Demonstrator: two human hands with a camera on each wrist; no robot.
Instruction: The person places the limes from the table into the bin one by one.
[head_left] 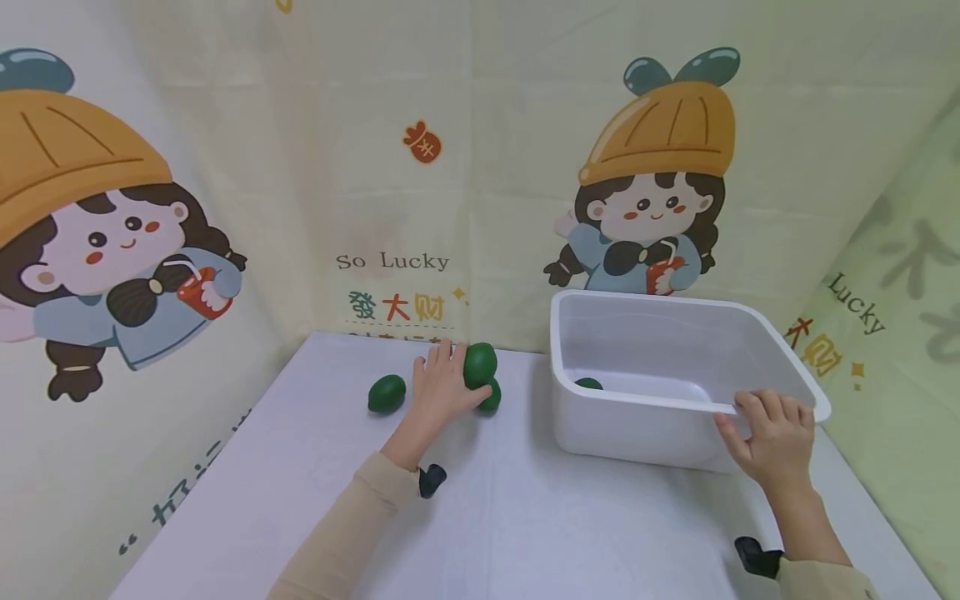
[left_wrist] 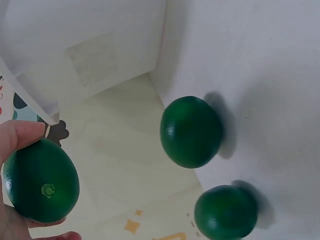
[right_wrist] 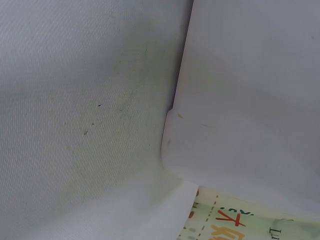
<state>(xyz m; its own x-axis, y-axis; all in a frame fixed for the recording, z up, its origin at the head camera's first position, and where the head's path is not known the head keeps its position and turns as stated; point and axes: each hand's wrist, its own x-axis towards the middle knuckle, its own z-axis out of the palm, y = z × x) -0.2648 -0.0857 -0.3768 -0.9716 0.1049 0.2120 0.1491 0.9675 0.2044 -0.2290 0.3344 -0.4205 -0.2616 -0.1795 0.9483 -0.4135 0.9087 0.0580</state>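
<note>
My left hand [head_left: 441, 385] grips a dark green lime [head_left: 480, 365], raised above the table. In the left wrist view that held lime [left_wrist: 42, 182] sits between thumb and fingers, its stem end showing. Just below it in the head view lies a second lime [head_left: 491, 397], partly covered by the held one and the thumb. Another lime [head_left: 386, 394] rests on the table left of the hand. On the right, my right hand [head_left: 776, 437] holds the near rim of a white plastic bin [head_left: 637, 425], fingers over the edge and thumb outside. One lime [head_left: 588, 383] shows inside the bin, mostly hidden by its front wall.
A white cloth covers the table [head_left: 480, 533]. Printed curtains [head_left: 510, 217] with cartoon figures hang close behind and along both sides. The bin stands at the back right, near the rear curtain. Black straps or mounts [head_left: 432, 481] sit at the wrists.
</note>
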